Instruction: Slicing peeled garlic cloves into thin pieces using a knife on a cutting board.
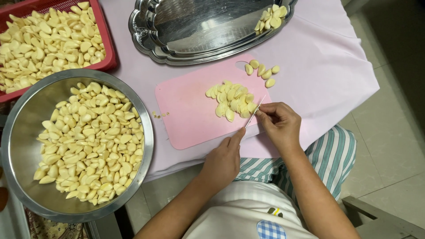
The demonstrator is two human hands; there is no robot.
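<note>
Your right hand (280, 125) is pinching a thin, pale blade (255, 111) between thumb and closed fingers, and the blade is running on a slant, its tip pointing up and to the right toward the far edge of the tabletop (327, 66), its lower end coming down toward your left hand (223, 161). The heap of cut garlic pieces (232, 101) is lying just to the left of the blade, touching or almost touching it, on the right part of the pink cutting board (190, 115); so the garlic is sitting up and left of your right fingers and nearer to them than to the left. Your left hand is resting below the board's near edge with fingers loosely curled, the forefinger reaching up to the blade's lower end; whether it is holding anything you cannot tell from here. A few whole cloves (262, 72) are lying apart at the board's far right corner. The board is lying on a pale pink cloth covering the tabletop, near its front edge. Toward the left side a steel bowl (17, 146) is holding many peeled cloves, a red basket (108, 53) at the far left corner is holding more, and a silver tray (195, 26) along the far edge is carrying a small cluster. Beyond the right edge, tiled floor (389, 132) is showing.
</note>
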